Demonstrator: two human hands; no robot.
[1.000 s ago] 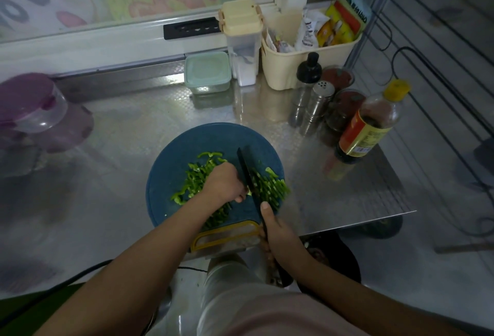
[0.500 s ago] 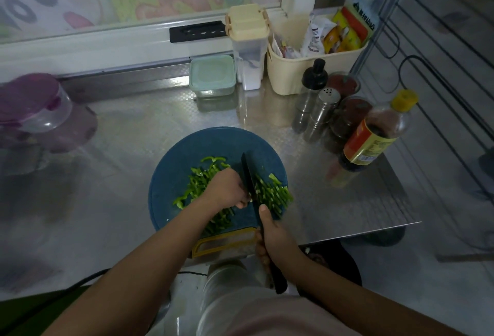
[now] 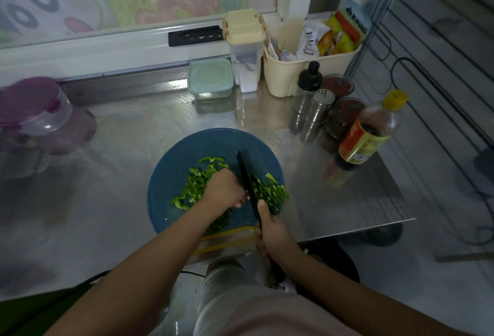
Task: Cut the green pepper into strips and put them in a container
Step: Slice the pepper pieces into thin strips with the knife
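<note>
Pepper [image 3: 195, 188] lies in green strips on round blue board [image 3: 171, 175] on worktop [image 3: 128, 135] | left hand [image 3: 223, 190] fingers curled over it | right hand [image 3: 272, 231] grips knife [image 3: 246, 172], blade pointing away | bottles [image 3: 366, 135] stand right.

The person wears a pale pinkish garment [image 3: 267, 317].

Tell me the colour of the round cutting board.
Dark blue; the cutting board shows clearly in the head view.

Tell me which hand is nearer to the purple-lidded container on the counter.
Left. The left hand holds the green pepper on the blue board, right of the purple-lidded container; the right hand, gripping the knife, sits farther right.
</note>
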